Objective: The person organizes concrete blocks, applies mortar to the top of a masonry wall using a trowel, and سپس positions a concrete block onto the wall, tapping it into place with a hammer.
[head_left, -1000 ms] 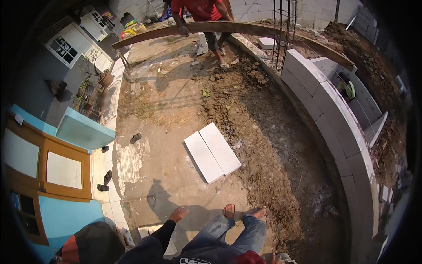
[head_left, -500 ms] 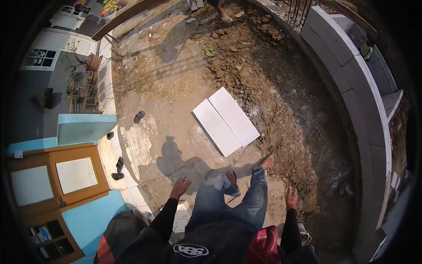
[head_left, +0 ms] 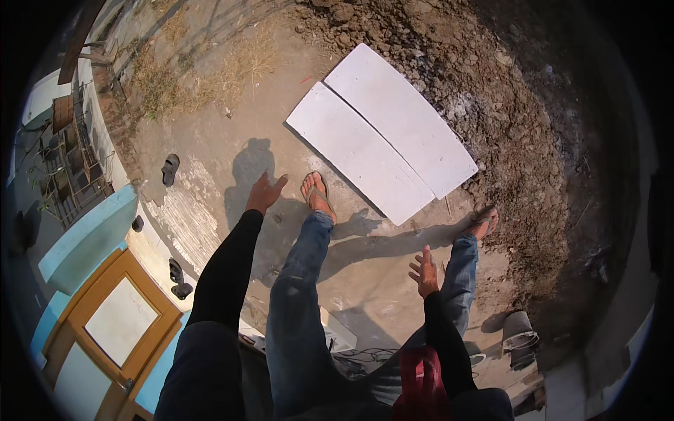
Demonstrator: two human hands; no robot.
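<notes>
On sunlit ground [head_left: 200,130], two white blocks [head_left: 361,154] lying side by side near the feet [head_left: 316,191] are now approached more closely by left hand [head_left: 264,194] and right hand [head_left: 425,273], each grip spread, nothing being held.

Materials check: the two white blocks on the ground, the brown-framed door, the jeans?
White blocks: probably aerated concrete, matte; chalky faces and crisp edges suggest it, but the core isn't visible.
Brown-framed door: likely painted or varnished wood, judging by the orange-brown frame; the pale panel's material is unclear.
Jeans: looks like denim, matte and worn; creased blue cloth with faded lighter areas.
</notes>
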